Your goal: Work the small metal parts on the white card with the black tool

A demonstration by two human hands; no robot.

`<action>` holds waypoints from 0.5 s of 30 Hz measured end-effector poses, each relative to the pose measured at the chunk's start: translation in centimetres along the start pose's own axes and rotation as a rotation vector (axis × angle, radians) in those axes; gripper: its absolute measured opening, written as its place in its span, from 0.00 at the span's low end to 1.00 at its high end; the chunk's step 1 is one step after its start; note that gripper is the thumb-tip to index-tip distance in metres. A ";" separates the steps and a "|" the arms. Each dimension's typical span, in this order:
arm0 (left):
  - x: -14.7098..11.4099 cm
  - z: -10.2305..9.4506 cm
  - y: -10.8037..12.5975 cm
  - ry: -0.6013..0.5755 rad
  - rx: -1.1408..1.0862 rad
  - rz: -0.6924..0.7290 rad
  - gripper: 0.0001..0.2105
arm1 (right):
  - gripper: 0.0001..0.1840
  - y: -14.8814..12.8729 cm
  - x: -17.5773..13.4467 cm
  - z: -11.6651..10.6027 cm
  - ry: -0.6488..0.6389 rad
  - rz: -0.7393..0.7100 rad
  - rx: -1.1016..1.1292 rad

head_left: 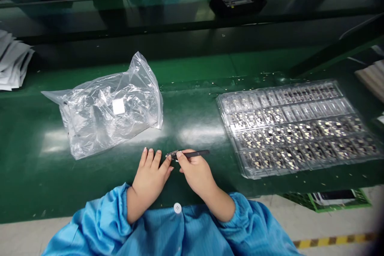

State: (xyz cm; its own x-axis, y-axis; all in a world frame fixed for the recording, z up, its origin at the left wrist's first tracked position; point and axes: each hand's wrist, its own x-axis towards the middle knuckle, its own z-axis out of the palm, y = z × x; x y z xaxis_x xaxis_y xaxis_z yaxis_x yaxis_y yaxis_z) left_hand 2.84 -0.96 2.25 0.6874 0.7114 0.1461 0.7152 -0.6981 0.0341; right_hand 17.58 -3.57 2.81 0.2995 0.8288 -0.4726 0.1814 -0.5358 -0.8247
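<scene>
A small circuit board [172, 154] lies at the front middle of the green table. My left hand [151, 174] rests beside it with three fingers stretched out on the tabletop. Its index finger and thumb hold the near edge of the board. Black tweezers [198, 153] are gripped in my right hand [196, 172], the back end pointing right. Their tips are at the board, hidden behind my fingers. To the right is a clear plastic tray [237, 164] with rows of small boards in its pockets; part of the upper rows shows bare pockets.
A clear plastic bag [90, 128] with a white label lies on the left. White sheets [12, 62] are stacked at the far left. Behind a raised ledge stand black trays [237, 3]. Below the table's right edge is a green crate [342, 200]. Tiny scraps dot the tabletop.
</scene>
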 end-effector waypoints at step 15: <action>0.0 -0.3 0.8 -0.054 0.130 0.050 0.14 | 0.22 0.7 0.2 -0.2 0.079 0.124 0.226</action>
State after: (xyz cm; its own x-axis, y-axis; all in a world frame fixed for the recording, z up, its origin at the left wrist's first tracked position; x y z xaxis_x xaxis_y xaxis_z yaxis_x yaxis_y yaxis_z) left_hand 3.32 -1.55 2.56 0.7256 0.6821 0.0906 0.6881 -0.7186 -0.1005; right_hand 17.98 -3.86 2.20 0.3805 0.7390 -0.5560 -0.0723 -0.5756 -0.8145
